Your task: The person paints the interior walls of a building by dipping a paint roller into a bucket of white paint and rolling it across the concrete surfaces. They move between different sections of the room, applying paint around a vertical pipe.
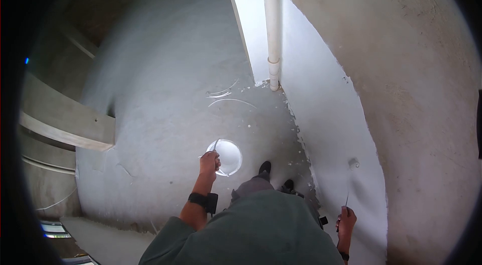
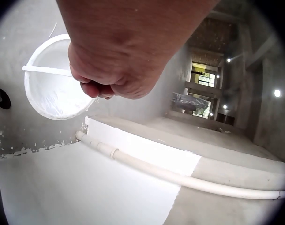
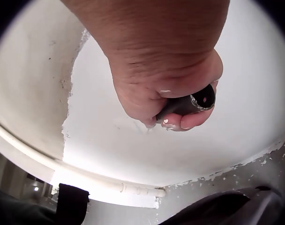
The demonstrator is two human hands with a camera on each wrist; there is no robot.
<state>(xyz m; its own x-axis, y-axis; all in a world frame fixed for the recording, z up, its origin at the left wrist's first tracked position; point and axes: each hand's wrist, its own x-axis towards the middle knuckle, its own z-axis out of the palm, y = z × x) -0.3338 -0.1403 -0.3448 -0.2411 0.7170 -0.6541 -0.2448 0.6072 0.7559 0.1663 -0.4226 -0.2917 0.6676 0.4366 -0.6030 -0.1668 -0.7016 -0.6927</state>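
My left hand (image 1: 210, 162) grips the handle of a white bucket (image 1: 241, 155) just above the floor. In the left wrist view the handle (image 2: 46, 70) runs as a pale strip across the bucket's mouth into my fist, and the inside looks white. My right hand (image 1: 346, 221), low at the right, holds a paint roller by its black grip (image 3: 180, 107). White specks mark these fingers. A thin rod leads from the fist up to the small white roller head (image 1: 354, 163), which overlaps the white-coated wall (image 1: 334, 129).
A pale pipe (image 1: 270, 19) stands in the wall corner. The upper wall (image 1: 401, 64) is bare and beige. White flecks line the floor edge, and thin white strips (image 1: 223, 92) lie on the grey floor (image 1: 165, 94). Beams (image 1: 70, 114) rise at the left.
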